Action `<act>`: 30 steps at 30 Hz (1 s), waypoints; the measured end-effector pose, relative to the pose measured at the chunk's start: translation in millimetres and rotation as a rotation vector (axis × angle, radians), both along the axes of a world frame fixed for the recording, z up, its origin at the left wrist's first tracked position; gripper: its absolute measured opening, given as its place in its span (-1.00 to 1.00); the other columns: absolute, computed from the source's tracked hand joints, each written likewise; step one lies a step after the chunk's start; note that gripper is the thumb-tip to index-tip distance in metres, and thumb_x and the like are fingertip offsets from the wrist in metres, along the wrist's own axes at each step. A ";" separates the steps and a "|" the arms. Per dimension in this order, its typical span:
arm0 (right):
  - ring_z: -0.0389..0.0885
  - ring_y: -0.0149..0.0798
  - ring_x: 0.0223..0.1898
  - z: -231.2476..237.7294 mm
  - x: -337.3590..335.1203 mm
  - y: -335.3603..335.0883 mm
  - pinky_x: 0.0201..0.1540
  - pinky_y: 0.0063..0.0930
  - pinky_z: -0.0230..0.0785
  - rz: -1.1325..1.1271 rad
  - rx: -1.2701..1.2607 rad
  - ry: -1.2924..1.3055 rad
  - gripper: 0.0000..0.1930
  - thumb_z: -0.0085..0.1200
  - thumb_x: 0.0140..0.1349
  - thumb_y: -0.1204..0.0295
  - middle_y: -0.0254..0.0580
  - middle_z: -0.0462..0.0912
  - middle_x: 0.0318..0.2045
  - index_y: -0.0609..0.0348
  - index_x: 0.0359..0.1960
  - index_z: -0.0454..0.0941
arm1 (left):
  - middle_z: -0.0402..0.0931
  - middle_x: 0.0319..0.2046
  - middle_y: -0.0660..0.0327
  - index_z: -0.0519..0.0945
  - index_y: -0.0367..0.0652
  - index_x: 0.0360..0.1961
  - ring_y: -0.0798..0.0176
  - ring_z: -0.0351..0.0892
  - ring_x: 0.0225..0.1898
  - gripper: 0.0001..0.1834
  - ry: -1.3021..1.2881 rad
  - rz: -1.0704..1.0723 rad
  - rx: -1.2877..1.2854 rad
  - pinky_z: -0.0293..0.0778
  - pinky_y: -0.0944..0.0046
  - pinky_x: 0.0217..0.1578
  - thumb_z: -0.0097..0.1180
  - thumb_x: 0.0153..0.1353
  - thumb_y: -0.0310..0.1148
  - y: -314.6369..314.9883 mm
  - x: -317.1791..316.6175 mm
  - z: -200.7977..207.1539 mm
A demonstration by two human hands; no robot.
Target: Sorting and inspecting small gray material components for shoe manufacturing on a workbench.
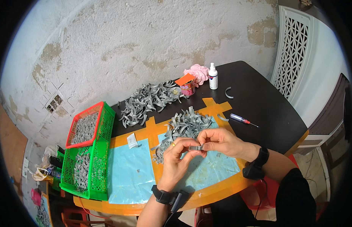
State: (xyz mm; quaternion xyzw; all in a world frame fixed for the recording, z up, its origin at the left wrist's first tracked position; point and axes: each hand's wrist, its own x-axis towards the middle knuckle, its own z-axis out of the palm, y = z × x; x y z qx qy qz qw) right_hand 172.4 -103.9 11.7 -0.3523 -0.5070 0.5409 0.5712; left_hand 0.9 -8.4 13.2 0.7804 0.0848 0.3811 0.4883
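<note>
- The left hand (176,157) and the right hand (221,140) meet at the centre of the frame, both pinching one small grey metal clip (197,147) between thumb and fingertips — the clip sits just above the table, between the two hands.
- A gold ring shows on a finger of the left hand; each wrist carries a black band.
- Just behind the hands, toward the upper middle, lies a loose heap of grey curved metal strips (185,126) on a light blue plastic sheet (130,174) taped down with orange tape.
- Further up, a larger pile of grey strips (147,100) rests on the dark table (259,102).
- Right of centre lies a red-and-blue-handled screwdriver (242,120).
- At the upper middle stand a white spray bottle (213,76), a small red tin (187,87) and a pink cloth (198,72).
- At the left edge sits a green plastic basket (102,159) — a red basket (93,111) lies across its far end, both holding grey pieces.
</note>
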 end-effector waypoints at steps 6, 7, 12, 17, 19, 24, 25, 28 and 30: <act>0.56 -0.43 -0.25 -2.7 5.0 0.9 -0.12 -0.54 0.40 0.052 0.055 0.002 -0.89 0.02 0.29 0.47 -0.30 0.54 -0.32 0.24 -0.24 0.41 | 0.52 -0.29 0.22 0.57 -0.26 -0.28 0.34 0.57 -0.29 -0.82 -0.042 -0.056 -0.125 0.50 0.37 -0.30 0.25 0.06 -0.55 -1.9 0.6 2.0; 0.56 -0.43 -0.25 -1.9 5.6 1.0 -0.12 -0.54 0.40 0.053 0.055 0.002 -0.89 0.02 0.29 0.47 -0.30 0.54 -0.32 0.24 -0.24 0.41 | 0.52 -0.30 0.22 0.57 -0.26 -0.27 0.34 0.56 -0.30 -0.81 -0.022 -0.043 -0.064 0.50 0.37 -0.31 0.25 0.06 -0.55 0.2 -0.1 0.8; 0.59 -0.42 -0.27 0.0 7.8 0.9 -0.14 -0.56 0.42 0.058 0.018 -0.022 -0.89 0.07 0.26 0.49 -0.29 0.56 -0.33 0.26 -0.27 0.44 | 0.52 -0.32 0.23 0.57 -0.24 -0.27 0.33 0.55 -0.34 -0.80 0.018 -0.016 0.040 0.49 0.37 -0.32 0.27 0.04 -0.54 4.3 -0.4 -2.0; 0.60 -0.41 -0.29 1.7 8.8 0.0 -0.18 -0.57 0.44 0.019 -0.032 -0.051 -0.88 0.10 0.22 0.52 -0.26 0.58 -0.34 0.27 -0.27 0.45 | 0.53 -0.28 0.22 0.59 -0.26 -0.29 0.31 0.53 -0.25 -0.77 0.099 -0.009 0.101 0.47 0.36 -0.24 0.31 -0.03 -0.54 5.0 -1.9 0.9; 0.60 -0.40 -0.30 4.0 9.7 -0.3 -0.19 -0.57 0.44 0.006 -0.059 -0.053 -0.88 0.12 0.21 0.52 -0.24 0.59 -0.34 0.28 -0.27 0.45 | 0.54 -0.32 0.22 0.60 -0.24 -0.31 0.30 0.53 -0.30 -0.78 0.079 0.013 0.135 0.47 0.35 -0.29 0.32 -0.03 -0.52 4.3 -1.0 2.2; 0.61 -0.39 -0.31 0.6 10.1 2.6 -0.23 -0.57 0.47 0.017 -0.124 0.057 -0.83 0.15 0.14 0.57 -0.19 0.59 -0.34 0.28 -0.27 0.42 | 0.56 -0.37 0.23 0.63 -0.20 -0.33 0.30 0.54 -0.36 -0.78 0.066 0.034 0.187 0.46 0.35 -0.35 0.35 -0.06 -0.48 4.2 -0.5 0.9; 0.61 -0.39 -0.31 -1.0 10.8 2.8 -0.23 -0.57 0.47 0.015 -0.124 0.057 -0.83 0.15 0.14 0.57 -0.19 0.59 -0.34 0.28 -0.27 0.42 | 0.56 -0.37 0.24 0.64 -0.19 -0.33 0.30 0.54 -0.36 -0.78 0.066 0.028 0.170 0.46 0.35 -0.35 0.35 -0.07 -0.48 4.0 0.0 1.0; 0.60 -0.40 -0.33 -3.2 10.7 2.7 -0.24 -0.57 0.46 0.016 -0.116 0.060 -0.80 0.16 0.13 0.56 -0.20 0.59 -0.34 0.26 -0.25 0.40 | 0.56 -0.38 0.25 0.65 -0.18 -0.33 0.32 0.53 -0.38 -0.78 0.083 0.022 0.164 0.47 0.36 -0.36 0.35 -0.07 -0.48 3.7 0.2 2.3; 0.59 -0.41 -0.34 -2.7 8.5 2.4 -0.25 -0.58 0.45 -0.001 -0.143 0.055 -0.78 0.16 0.13 0.55 -0.20 0.59 -0.35 0.24 -0.23 0.39 | 0.56 -0.39 0.25 0.65 -0.18 -0.33 0.33 0.53 -0.38 -0.78 0.100 0.024 0.177 0.47 0.37 -0.36 0.35 -0.07 -0.48 3.4 -1.0 3.7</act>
